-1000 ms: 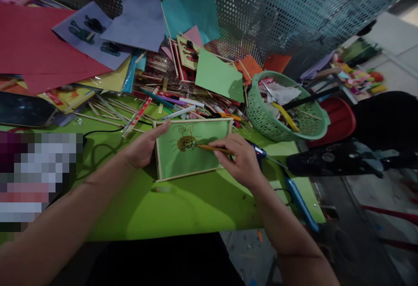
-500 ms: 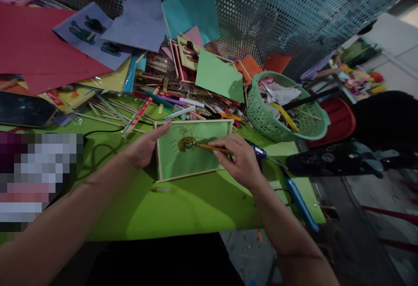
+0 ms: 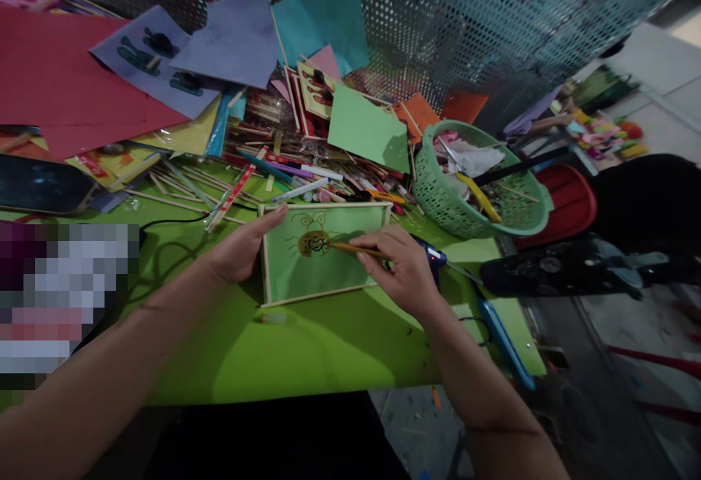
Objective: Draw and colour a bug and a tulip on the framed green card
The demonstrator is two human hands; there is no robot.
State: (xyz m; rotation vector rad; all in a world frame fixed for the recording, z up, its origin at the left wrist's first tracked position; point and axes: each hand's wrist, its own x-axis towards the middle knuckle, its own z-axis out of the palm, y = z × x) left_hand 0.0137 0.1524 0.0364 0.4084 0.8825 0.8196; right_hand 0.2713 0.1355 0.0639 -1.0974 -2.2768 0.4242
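A green picture (image 3: 350, 275) edged with pale wooden strips lies on the green table, tilted slightly. On it is a drawn brown bug (image 3: 314, 243) with a smiling face, thin legs and large eyes above. My left hand (image 3: 244, 246) grips the picture's left edge, its thumb over the top left corner. My right hand (image 3: 402, 264) is closed around a slim brown pen (image 3: 355, 248), whose tip meets the bug's right side. The right fingers rest over the picture's right part and hide some of it. Below the picture lies a small clear cap (image 3: 273, 318).
Behind the picture are loose sticks and pens (image 3: 307, 173), with coloured paper sheets (image 3: 230, 38) piled beyond. A green basket (image 3: 471, 224) stands back right. A glue gun (image 3: 435, 255) and a blue cutter (image 3: 504, 345) lie right of my hand. A phone (image 3: 47, 184) sits far left.
Hardly anything differs. Both hands keep their hold, and the pen tip stays at the bug's right side.
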